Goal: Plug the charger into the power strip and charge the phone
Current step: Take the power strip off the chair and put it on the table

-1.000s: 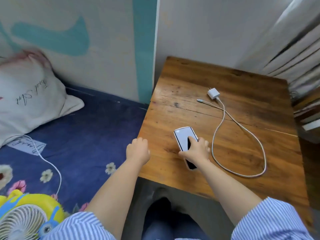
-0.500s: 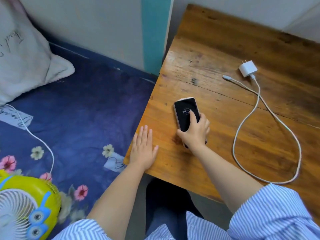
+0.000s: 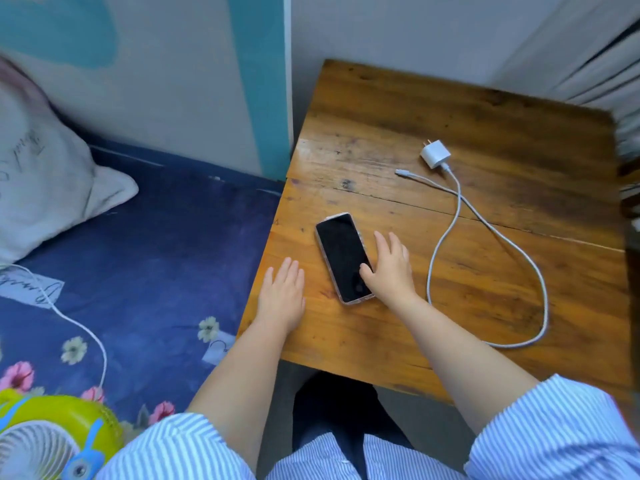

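A dark-screened phone [image 3: 343, 256] in a pale case lies flat on the wooden table [image 3: 450, 126], near its left edge. My right hand [image 3: 389, 266] rests beside it, fingers spread, thumb touching the phone's lower right edge. My left hand [image 3: 282, 296] lies flat and open on the table's left edge, holding nothing. A white charger plug [image 3: 434, 154] lies further back, its white cable [image 3: 485, 271] looping over the table to a free connector end [image 3: 401, 172]. No power strip is in view.
A bed with a blue flowered sheet [image 3: 145, 258] adjoins the table on the left, with a white pillow [image 3: 45, 174], a yellow toy fan [image 3: 52, 441] and another white cord [image 3: 79, 327]. Walls stand behind; curtains hang at the far right.
The phone's screen, lit half a second ago, is now dark. My right hand has slid off the screen to the phone's right side. My left hand has opened flat.
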{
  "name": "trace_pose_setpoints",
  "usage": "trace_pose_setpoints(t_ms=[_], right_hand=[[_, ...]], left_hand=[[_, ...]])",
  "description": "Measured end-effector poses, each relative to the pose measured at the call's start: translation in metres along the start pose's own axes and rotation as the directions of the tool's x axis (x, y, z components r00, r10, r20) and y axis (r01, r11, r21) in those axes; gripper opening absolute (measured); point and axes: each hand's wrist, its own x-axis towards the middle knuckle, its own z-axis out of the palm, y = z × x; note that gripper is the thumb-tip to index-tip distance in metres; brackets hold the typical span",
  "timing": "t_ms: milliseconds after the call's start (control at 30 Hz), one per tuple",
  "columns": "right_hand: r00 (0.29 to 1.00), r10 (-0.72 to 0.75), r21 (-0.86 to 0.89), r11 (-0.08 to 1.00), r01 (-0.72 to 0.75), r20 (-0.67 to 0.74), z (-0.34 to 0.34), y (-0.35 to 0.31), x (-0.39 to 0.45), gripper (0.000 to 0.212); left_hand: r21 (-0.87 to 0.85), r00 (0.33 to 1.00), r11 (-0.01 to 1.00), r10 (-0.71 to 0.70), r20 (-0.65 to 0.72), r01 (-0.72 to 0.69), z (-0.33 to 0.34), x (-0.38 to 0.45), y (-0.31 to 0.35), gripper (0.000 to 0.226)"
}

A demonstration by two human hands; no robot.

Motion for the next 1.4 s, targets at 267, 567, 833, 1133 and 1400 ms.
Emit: trace_pose_setpoints(t_ms=[267, 567, 833, 1133, 1400], right_hand=[[0.945, -0.083, -0.096, 0.994, 0.055, -0.316, -0.137, 0.060, -0.038, 0.044], [0.829, -0.064, -0.158, 0.987, -0.030, -0.555, -0.272, 0.194, -0.120, 0.038], [0.753, -0.062, -0.176, 0.982, -0.072, -0.655, -0.357, 0.333, -0.210, 0.031], [0.709, 0.007, -0.109, 0.987, -0.117, -0.705, -0.436, 0.418, -0.227, 0.035], [0.755, -0.038, -0.195, 0.973, -0.120, -0.654, -0.514, 0.467, -0.155, 0.035]], left_hand=[[0.196, 0.940, 0.963, 0.230, -0.252, -0.183, -0.150, 0.025, 0.119, 0.044], [0.258, 0.809, 0.920, 0.384, -0.446, -0.294, -0.227, -0.012, 0.302, 0.029], [0.226, 0.765, 0.925, 0.381, -0.519, -0.307, -0.245, -0.070, 0.458, 0.031], [0.194, 0.750, 0.928, 0.371, -0.547, -0.318, -0.289, -0.070, 0.571, 0.034], [0.060, 0.816, 0.957, 0.275, -0.509, -0.285, -0.333, 0.007, 0.638, 0.033]])
